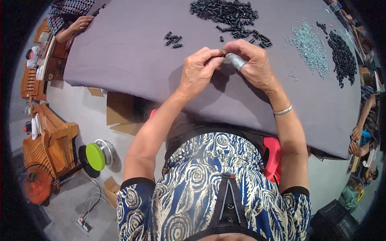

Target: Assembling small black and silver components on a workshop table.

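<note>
My left hand (pixel 200 70) and my right hand (pixel 257 66) meet above the grey-covered table (pixel 140 52). Between the fingertips of both is a small black piece (pixel 223 56), mostly hidden by the fingers. Silver-grey wrapping covers my right thumb. Beyond my hands lies a large heap of short black tube-like pieces (pixel 225 14), trailing toward my right hand. A small cluster of similar black pieces (pixel 173 39) rests past my left hand. Off to the right are a spread pile of small clear, silvery parts (pixel 309 48) and a heap of small black parts (pixel 341 58).
Another person's hand (pixel 81 23) handles black pieces at the far left table edge. More people's hands (pixel 356 140) show at the right rim. An orange fan (pixel 38 184), a green round-topped stool (pixel 95 156) and a wooden chair (pixel 52 136) stand lower left. A cardboard box (pixel 119 108) sits under the table.
</note>
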`<state>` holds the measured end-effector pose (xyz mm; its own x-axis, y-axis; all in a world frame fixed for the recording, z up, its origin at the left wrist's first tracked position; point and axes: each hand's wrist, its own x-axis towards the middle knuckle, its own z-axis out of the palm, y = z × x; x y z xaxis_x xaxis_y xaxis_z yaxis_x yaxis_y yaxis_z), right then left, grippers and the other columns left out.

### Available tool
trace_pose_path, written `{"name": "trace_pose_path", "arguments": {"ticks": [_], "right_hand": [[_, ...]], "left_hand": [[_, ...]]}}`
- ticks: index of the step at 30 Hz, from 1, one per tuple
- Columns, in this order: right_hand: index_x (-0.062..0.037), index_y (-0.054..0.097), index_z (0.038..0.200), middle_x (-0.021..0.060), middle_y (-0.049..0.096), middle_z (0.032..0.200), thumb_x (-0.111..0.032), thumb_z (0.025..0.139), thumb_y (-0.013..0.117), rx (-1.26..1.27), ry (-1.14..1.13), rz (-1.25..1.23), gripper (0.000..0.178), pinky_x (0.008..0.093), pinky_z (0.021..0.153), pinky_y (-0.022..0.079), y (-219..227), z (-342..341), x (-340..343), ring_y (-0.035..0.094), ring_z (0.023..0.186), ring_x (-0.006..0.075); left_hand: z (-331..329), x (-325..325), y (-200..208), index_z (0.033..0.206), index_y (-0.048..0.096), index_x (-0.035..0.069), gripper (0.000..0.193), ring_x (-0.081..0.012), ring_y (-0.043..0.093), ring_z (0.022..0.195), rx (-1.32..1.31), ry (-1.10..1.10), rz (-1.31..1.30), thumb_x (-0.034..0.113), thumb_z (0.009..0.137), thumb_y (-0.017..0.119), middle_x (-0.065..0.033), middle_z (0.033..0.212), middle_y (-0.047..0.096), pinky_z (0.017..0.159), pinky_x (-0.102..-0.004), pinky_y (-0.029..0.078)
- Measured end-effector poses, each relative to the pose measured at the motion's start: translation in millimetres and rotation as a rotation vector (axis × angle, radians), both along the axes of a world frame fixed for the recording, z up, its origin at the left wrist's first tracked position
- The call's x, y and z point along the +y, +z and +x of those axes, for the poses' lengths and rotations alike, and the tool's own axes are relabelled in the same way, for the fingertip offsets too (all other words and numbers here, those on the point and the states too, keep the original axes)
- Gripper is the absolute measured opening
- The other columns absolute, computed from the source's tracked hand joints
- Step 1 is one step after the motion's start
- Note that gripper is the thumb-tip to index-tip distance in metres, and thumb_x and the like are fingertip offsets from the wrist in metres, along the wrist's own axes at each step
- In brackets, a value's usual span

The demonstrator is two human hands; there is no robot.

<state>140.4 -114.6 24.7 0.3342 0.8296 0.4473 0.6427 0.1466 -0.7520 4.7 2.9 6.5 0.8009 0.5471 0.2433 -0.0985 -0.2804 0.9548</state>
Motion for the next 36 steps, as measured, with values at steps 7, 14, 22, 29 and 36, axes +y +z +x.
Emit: {"name": "trace_pose_path", "arguments": {"ticks": [7, 14, 22, 29, 36], "right_hand": [[-0.0036, 0.056, 0.11, 0.0033, 0.059, 0.089, -0.027, 0.096, 0.047, 0.727, 0.106, -0.235, 0.028, 0.0215, 0.057, 0.049, 12, 6, -10, 0.056, 0.068, 0.0077], [-0.0069, 0.058, 0.092, 0.0014, 0.054, 0.075, -0.044, 0.094, 0.045, 1.21, 0.328, -0.228, 0.04, 0.0238, 0.049, 0.042, -6, -5, -14, 0.049, 0.061, 0.0095], [-0.0116, 0.06, 0.098, -0.0031, 0.056, 0.079, -0.039, 0.088, 0.056, 1.45, 0.411, -0.198, 0.029, 0.0215, 0.054, 0.039, -20, -16, -22, 0.049, 0.064, 0.0074], [-0.0078, 0.064, 0.103, 0.0008, 0.064, 0.099, -0.038, 0.086, 0.06, 1.55, 0.509, -0.099, 0.034, 0.0261, 0.072, 0.051, -10, -23, -25, 0.062, 0.084, 0.012], [-0.0096, 0.057, 0.094, -0.0086, 0.033, 0.057, -0.052, 0.088, 0.051, 1.444, 0.24, -0.217, 0.044, 0.0205, 0.042, 0.022, -5, -36, -8, 0.031, 0.049, 0.0055]], "left_hand": [[-3, -2, 0, 0.093, 0.067, 0.0, 0.011, -0.008, 0.056, 0.067, -0.111, 0.003, -0.103, 0.005, 0.084, 0.065, -0.0023, 0.079, 0.058, 0.06, -0.0223, 0.045], [-2, -13, 15, 0.098, 0.07, 0.006, 0.016, -0.01, 0.05, 0.082, -0.214, -0.007, -0.048, 0.006, 0.082, 0.068, -0.0015, 0.091, 0.051, 0.071, -0.0229, 0.043], [-10, -29, 19, 0.097, 0.07, 0.007, 0.018, -0.0106, 0.047, 0.083, -0.297, -0.01, -0.048, 0.007, 0.079, 0.07, -0.001, 0.093, 0.043, 0.079, -0.0238, 0.041], [-9, -36, 19, 0.098, 0.069, 0.006, 0.018, -0.0127, 0.048, 0.086, -0.324, -0.003, -0.018, 0.006, 0.08, 0.07, -0.0035, 0.097, 0.044, 0.08, -0.0251, 0.043], [-12, -25, 20, 0.097, 0.066, 0.001, 0.017, -0.0113, 0.049, 0.091, -0.279, 0.013, -0.069, 0.002, 0.08, 0.065, -0.0037, 0.099, 0.049, 0.081, -0.0236, 0.042]]}}
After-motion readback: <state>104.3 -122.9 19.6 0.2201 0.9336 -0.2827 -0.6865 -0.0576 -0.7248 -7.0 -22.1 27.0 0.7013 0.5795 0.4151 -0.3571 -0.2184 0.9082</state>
